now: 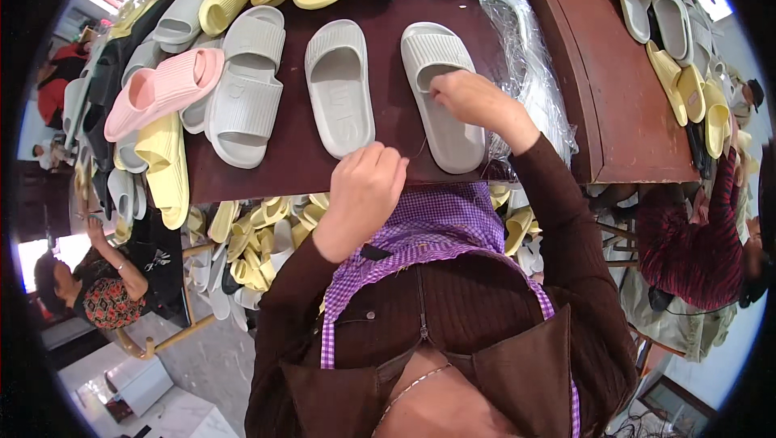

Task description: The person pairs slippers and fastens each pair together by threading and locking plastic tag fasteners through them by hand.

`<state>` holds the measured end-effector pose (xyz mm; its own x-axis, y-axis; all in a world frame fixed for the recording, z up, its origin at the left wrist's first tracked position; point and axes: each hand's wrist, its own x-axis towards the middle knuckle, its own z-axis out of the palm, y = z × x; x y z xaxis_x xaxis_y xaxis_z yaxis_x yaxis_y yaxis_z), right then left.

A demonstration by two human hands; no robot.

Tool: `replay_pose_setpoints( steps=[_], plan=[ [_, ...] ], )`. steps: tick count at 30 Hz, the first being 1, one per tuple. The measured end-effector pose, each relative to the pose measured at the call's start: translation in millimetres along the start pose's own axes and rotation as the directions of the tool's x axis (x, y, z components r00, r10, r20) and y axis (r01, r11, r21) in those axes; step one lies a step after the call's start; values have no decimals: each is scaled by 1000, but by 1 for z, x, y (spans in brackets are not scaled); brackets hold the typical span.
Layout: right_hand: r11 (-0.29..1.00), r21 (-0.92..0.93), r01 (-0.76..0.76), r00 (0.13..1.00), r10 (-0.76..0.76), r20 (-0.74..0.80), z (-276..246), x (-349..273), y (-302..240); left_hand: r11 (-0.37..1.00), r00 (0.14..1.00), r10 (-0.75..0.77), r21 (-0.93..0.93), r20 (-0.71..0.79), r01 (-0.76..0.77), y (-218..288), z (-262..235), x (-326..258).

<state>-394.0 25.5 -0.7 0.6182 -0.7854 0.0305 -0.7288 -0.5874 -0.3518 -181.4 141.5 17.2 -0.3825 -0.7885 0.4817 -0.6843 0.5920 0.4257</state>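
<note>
Two grey ribbed slippers lie apart on the dark red table, toes away from me. At the heel of the left slipper is my left hand, its fingers curled in; what they hold, if anything, is hidden. My right hand reaches over the right slipper from its right side. Its fingers are bent together at the strap's rear edge, above the footbed, and I cannot make out what is between them. A fine thread-like line shows on the table between the slippers.
Stacked grey slippers, a pink slipper and yellow slippers crowd the left. More slippers line the far edge. Clear plastic wrap lies right, beside a second table. Yellow slippers are piled below. People sit on both sides.
</note>
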Motion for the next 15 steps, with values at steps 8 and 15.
replay_pose_setpoints(
  steps=[8, 15],
  plan=[
    [996, 58, 71, 974, -57, -219, -15, -2, -2, 984, 998, -46, 171, -42, 53, -33, 48, 27],
    [953, 224, -203, 940, 253, -228, -61, 22, 32, 985, 998, -51, 165, -27, 55, -36, 67, 39]
  ],
)
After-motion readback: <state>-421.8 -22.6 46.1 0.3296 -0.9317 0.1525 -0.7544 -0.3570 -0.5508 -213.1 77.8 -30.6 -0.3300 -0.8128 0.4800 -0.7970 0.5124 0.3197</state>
